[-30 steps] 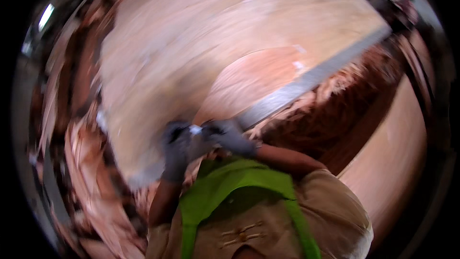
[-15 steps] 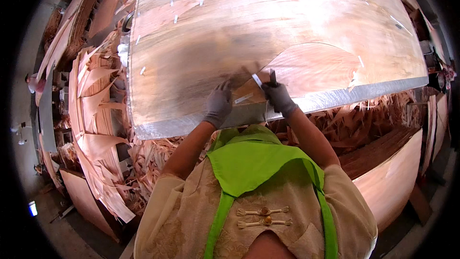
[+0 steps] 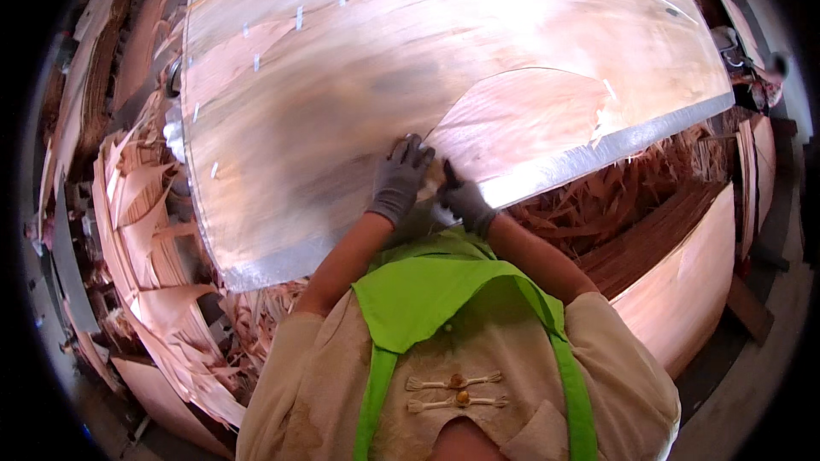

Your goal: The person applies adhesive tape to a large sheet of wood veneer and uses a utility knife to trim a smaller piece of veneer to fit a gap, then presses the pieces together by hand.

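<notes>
A large sheet of pale wood veneer (image 3: 290,145) lies over a metal-edged table (image 3: 282,269) in front of me. My left hand (image 3: 400,179), in a grey glove, presses on the sheet near its front edge, its fingers slightly apart. Close beside it, my right hand (image 3: 466,203), also gloved, is closed round a dark narrow tool (image 3: 449,172) that sticks up past the fingers; its exact kind is not clear. A rounded pinkish veneer patch (image 3: 521,119) sits just beyond the right hand. My hands hide the patch's near left corner.
Short white tape strips (image 3: 299,17) dot the sheet. Torn veneer scraps (image 3: 611,175) fill the space below the table's front edge. Veneer stacks stand at the left (image 3: 149,230) and at the right (image 3: 683,282).
The view has turned, so the table sits tilted and further left. My hands have come closer together, and the left now covers where white tape strips showed beside the right hand.
</notes>
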`<state>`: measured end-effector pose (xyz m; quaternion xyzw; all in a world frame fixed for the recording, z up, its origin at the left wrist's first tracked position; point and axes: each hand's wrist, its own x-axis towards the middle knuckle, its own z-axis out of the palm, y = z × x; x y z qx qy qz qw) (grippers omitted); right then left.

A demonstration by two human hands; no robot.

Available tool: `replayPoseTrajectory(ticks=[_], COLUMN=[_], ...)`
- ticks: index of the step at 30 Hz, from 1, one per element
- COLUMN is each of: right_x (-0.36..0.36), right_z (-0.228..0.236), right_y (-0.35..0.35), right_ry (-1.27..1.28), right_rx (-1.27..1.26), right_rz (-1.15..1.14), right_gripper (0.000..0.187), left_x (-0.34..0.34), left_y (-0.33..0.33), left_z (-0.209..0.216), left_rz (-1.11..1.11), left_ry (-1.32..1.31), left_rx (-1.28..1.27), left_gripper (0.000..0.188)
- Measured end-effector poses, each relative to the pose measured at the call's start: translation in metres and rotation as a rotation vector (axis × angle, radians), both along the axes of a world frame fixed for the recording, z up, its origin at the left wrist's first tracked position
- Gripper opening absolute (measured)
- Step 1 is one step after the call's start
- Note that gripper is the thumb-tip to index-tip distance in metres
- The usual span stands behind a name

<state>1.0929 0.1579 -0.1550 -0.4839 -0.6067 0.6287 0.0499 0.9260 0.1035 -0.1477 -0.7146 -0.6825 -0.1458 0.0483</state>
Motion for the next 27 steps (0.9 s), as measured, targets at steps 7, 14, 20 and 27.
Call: replayPoseTrajectory(ticks=[7,14,20,27], right_x=[0.015,-0.021,0.021,0.082], right_z=[0.024,0.033,0.027,0.057], right_y=[0.121,0.226,0.194,0.249], right_ry=[0.186,0.097,0.092,0.132], right_rx=[-0.024,0.162,-0.071,-0.024], right_rz=[-0.164,-0.128,-0.216,-0.294], right_gripper=[0.020,0.046,0.055,0.027], left_x=[-0.012,0.033,0.048,0.060], left_y=[0.035,0.171,0.186,0.216], left_z=[0.006,0.003,-0.013,0.006], left_rz=[0.074,0.019,0.065,0.055], left_ry=[-0.035,0.153,0.146,0.159], left_rx=[-0.243,-0.192,-0.165,-0.204], left_gripper=[0.046,0.058,0.053,0.056])
